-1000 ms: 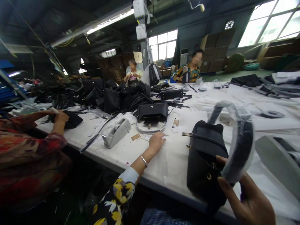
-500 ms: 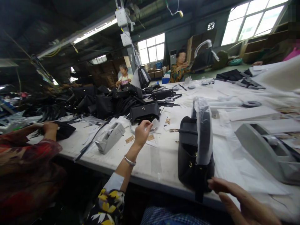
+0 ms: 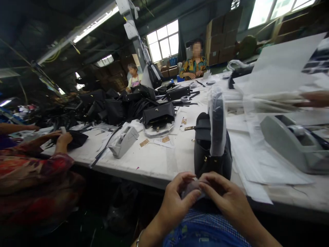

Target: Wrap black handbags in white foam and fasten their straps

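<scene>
A black handbag stands upright at the near edge of the table. White wrapping covers its tall handle, and gold-coloured fittings show on its front. In front of the bag my left hand and my right hand meet at the fingertips. Both have their fingers closed on a small piece of thin whitish wrapping, partly hidden by the fingers. The bag's lower end is behind my hands.
Grey tape dispensers stand left and right. Another black bag lies farther back, near piled black bags. White sheets cover the right side. A co-worker's arms are at left; two people sit across the table.
My left hand has come back from the middle of the table to my right hand, bringing the whitish piece. My right hand has left the bag's side. A large white sheet has moved at right.
</scene>
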{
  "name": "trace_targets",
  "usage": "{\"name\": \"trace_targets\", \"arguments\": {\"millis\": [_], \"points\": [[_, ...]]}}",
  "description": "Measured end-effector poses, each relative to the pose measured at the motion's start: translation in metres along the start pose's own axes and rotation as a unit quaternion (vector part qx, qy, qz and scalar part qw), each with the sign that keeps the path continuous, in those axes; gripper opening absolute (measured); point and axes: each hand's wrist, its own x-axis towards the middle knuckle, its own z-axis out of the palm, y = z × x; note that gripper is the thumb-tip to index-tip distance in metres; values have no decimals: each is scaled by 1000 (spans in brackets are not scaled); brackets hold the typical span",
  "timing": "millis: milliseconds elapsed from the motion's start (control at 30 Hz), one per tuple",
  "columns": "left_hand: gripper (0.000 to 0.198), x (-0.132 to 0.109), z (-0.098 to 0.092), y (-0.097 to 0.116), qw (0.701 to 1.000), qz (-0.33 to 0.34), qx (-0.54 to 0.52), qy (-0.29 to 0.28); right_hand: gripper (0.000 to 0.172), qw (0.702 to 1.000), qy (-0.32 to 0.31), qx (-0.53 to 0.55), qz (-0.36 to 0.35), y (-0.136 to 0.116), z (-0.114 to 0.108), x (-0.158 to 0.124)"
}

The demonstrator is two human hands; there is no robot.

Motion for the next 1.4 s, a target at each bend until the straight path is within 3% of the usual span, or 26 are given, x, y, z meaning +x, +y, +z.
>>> {"name": "trace_targets", "arguments": {"millis": [167, 333, 400, 667, 967, 1067, 1233, 1400], "points": [[17, 1, -1, -5, 997, -49, 16, -50, 10, 996, -5, -84, -25, 4, -15, -14], [12, 5, 6, -20, 996, -87, 20, -15, 14, 978, 118, -169, -19, 17, -38, -28], [12, 6, 8, -28, 994, -110, -11, -5, 17, 970, 131, -203, -8, 24, -43, -31], [21, 2, 7, -40, 977, -168, -129, 17, 22, 978, 65, -198, -13, 37, -30, -19], [28, -10, 2, -48, 974, -165, -149, 51, 25, 987, -8, -139, 78, 20, -31, -16], [25, -13, -2, -53, 979, -155, -130, 30, 29, 988, -24, -123, 96, 17, -30, -18], [24, -15, -6, -53, 995, -96, -14, 16, 33, 990, -39, -96, 99, 17, -28, -18], [26, -13, 1, -44, 989, -139, -44, 15, 31, 989, -45, -110, 93, 20, -25, -15]]}}
